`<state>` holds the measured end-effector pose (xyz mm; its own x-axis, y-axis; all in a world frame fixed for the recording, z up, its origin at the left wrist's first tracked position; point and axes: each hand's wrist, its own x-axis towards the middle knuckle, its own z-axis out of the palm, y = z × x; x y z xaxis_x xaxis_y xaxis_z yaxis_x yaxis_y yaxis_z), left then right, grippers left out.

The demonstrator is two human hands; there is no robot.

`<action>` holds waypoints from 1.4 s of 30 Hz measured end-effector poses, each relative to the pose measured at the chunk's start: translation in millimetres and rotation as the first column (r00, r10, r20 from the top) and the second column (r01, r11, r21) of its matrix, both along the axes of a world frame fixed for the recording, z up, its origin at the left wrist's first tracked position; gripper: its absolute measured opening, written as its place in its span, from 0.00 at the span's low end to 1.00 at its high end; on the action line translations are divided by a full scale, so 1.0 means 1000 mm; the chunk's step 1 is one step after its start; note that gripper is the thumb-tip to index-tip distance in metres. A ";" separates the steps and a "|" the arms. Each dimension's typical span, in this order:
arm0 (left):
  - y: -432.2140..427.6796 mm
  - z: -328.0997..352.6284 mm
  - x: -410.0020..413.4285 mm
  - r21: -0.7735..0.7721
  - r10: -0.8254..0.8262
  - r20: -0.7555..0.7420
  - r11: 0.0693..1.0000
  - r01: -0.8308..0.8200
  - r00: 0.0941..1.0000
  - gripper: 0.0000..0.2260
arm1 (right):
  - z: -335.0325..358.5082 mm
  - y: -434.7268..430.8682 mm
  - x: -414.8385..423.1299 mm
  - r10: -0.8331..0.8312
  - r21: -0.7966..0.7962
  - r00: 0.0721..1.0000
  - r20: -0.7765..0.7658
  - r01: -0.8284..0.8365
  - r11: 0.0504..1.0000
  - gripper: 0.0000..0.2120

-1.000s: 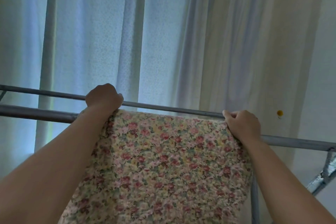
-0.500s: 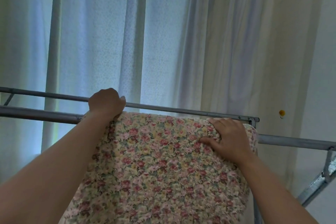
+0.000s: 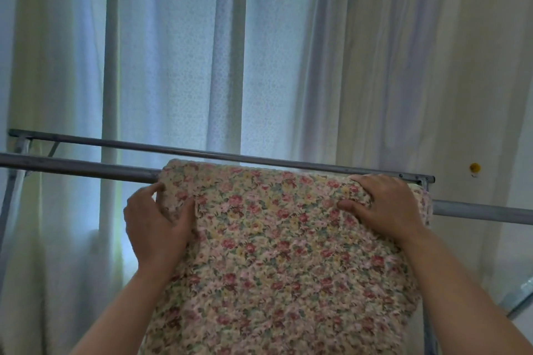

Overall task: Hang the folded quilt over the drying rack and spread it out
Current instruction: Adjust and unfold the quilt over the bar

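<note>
The left hand (image 3: 158, 225) is at the left edge of the folded quilt (image 3: 277, 253). Its fingers are bent around that edge and its thumb (image 3: 189, 212) presses on the front of the cloth, so it is pinching the edge. One fingertip pokes up by the top left corner. The hand is not spread flat; it is partly curled around the fabric.

The right hand (image 3: 385, 207) lies on the top right part of the quilt, close to the corner. Its fingers curl over the top fold, and its thumb (image 3: 350, 206) points left across the flowers. It grips the cloth there, and the fabric bunches up a little under it. Both bare arms reach up from the bottom of the view.

The quilt has small red, pink and yellow flowers on a pale ground. It is folded thick. Its top rests over the near bar (image 3: 78, 170) of the metal drying rack, and the rest hangs down toward the person. It covers only the middle of the bar, which sticks out bare on the left and on the right.

A thinner far bar (image 3: 115, 143) runs behind it, just above the quilt's top. Behind the rack hang pale see-through curtains (image 3: 178, 52) with light coming through. On the cream wall (image 3: 490, 95) at the right is a small yellow dot (image 3: 475, 167).
</note>
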<state>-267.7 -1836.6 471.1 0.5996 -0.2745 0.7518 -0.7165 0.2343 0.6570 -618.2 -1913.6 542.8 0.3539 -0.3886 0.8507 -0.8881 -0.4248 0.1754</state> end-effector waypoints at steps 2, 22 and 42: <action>0.000 -0.010 0.001 0.074 -0.161 -0.322 0.978 0.195 0.933 0.31 | -0.002 -0.001 0.000 -0.010 -0.010 1.000 -0.001 0.010 1.000 0.39; -0.014 0.007 -0.010 -0.052 -0.370 -0.598 0.903 0.427 0.711 0.14 | -0.111 0.026 -0.007 -0.095 0.165 0.372 0.923 -0.161 0.973 0.38; -0.042 0.112 0.001 0.253 0.028 0.004 0.967 -0.028 1.000 0.24 | 0.018 -0.006 -0.029 -0.098 0.093 0.622 0.777 0.041 0.995 0.14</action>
